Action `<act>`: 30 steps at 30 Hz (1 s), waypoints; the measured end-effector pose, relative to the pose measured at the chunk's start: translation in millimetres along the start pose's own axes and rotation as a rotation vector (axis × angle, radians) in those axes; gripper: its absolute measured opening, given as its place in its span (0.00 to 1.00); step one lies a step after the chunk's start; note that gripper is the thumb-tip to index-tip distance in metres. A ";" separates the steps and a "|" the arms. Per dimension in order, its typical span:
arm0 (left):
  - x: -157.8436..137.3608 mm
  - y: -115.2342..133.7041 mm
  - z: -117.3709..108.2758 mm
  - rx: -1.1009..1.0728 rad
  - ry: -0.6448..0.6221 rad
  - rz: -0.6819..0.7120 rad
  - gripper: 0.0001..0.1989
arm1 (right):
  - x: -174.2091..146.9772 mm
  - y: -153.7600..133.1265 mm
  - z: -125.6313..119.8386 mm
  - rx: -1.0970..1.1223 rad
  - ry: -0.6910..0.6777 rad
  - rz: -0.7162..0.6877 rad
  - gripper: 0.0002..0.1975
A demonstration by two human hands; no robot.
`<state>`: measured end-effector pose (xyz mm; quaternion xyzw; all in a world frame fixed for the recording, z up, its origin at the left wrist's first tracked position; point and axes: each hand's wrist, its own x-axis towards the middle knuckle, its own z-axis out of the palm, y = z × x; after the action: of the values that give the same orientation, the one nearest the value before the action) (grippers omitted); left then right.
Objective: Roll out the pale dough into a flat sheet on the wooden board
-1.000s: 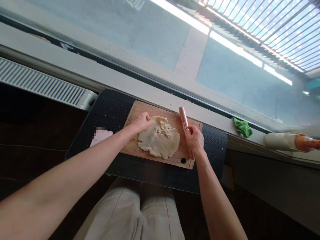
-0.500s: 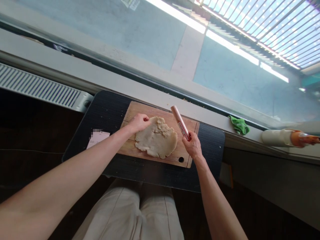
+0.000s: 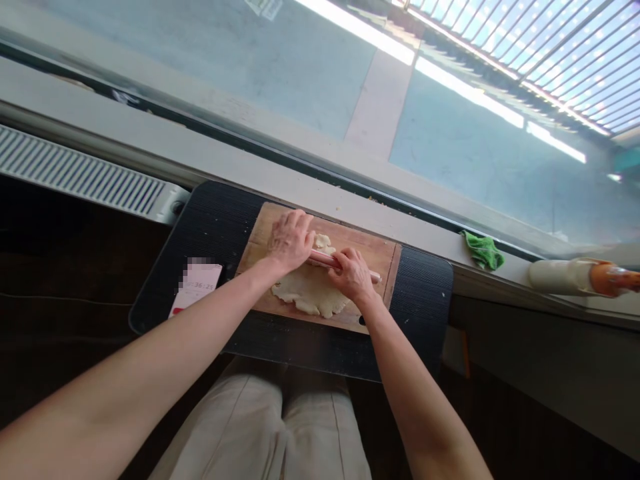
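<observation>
A sheet of pale dough (image 3: 310,290) with ragged, cracked edges lies on a wooden cutting board (image 3: 260,233). Across its far part rests a slim pink metallic cylinder (image 3: 324,258), used as a rolling pin and lying crosswise. My left hand (image 3: 291,240) is closed over the cylinder's left end, which it hides. Further right, my right hand (image 3: 353,272) grips the same cylinder, and its right tip sticks out past the fingers. A small lump of dough (image 3: 324,241) shows beyond the cylinder between my hands.
The board sits on a black table (image 3: 425,287) against a windowsill (image 3: 350,207). A phone (image 3: 200,280) lies at the table's left. On the sill are a green cloth (image 3: 483,251) and a white-and-orange bottle-like object (image 3: 565,277). A radiator (image 3: 100,173) stands at the left.
My right hand has brought the cylinder from a raised, slanted hold down across the dough. My left hand has left the dough's edge and closed on the cylinder's other end.
</observation>
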<state>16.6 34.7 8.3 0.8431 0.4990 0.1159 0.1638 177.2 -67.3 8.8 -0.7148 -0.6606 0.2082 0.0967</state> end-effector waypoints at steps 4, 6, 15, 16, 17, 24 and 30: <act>-19.9 -13.0 28.0 0.042 -0.061 0.050 0.27 | 4.4 -5.9 17.9 -0.022 0.162 0.231 0.11; -23.7 -15.0 34.6 0.032 -0.033 0.054 0.28 | 6.2 -7.8 24.0 -0.079 0.207 0.308 0.13; 30.1 -7.6 39.9 0.048 -0.033 -0.086 0.30 | 63.4 9.8 11.8 -0.174 0.216 0.259 0.11; 27.3 -7.7 39.1 0.051 -0.034 -0.077 0.29 | 62.4 9.9 11.6 -0.173 0.217 0.259 0.11; 21.3 -7.8 38.1 0.049 -0.035 -0.058 0.29 | 58.3 8.8 12.3 -0.171 0.212 0.254 0.11; -7.9 -9.7 34.8 0.030 -0.029 0.007 0.27 | 34.3 2.6 19.7 -0.154 0.098 0.185 0.15; 30.2 -9.6 32.4 0.053 -0.050 -0.044 0.29 | 70.1 12.3 11.9 -0.154 0.169 0.210 0.18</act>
<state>34.9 60.4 -24.3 0.8386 0.5160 0.0780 0.1560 186.1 -1.3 -18.8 -0.8001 -0.5858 0.1050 0.0744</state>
